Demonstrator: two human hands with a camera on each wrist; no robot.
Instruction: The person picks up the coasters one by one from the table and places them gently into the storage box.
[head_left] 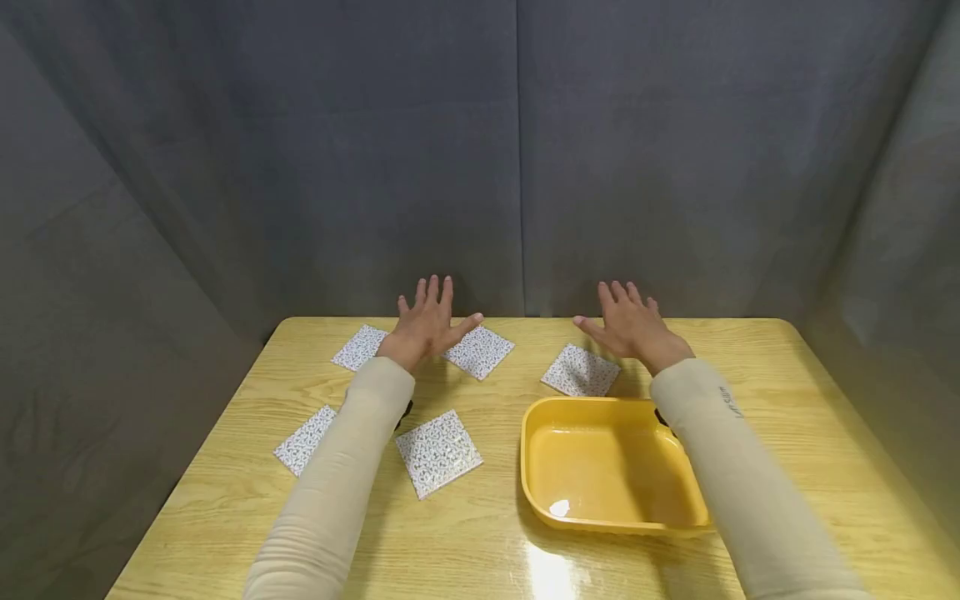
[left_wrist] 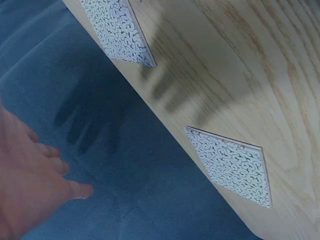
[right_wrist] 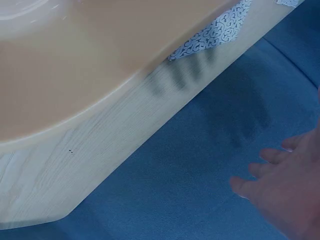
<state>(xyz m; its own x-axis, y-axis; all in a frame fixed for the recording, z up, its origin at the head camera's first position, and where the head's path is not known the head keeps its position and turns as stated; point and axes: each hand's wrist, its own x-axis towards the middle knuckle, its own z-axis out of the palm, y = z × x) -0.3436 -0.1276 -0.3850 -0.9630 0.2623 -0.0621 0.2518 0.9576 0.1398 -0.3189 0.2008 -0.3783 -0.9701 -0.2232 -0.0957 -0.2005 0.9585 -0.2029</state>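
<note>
Left hand (head_left: 426,327) and right hand (head_left: 632,327) hover far, fingers wide; five tiles (head_left: 438,455) lie left of and beyond the tub (head_left: 588,475).

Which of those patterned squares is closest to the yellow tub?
The rightmost patterned square, just beyond the far rim of the yellow tub. The other four squares all lie farther left, with wider gaps between them and the tub.

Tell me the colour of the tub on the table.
The tub is golden yellow; the head view shows it best.
</note>
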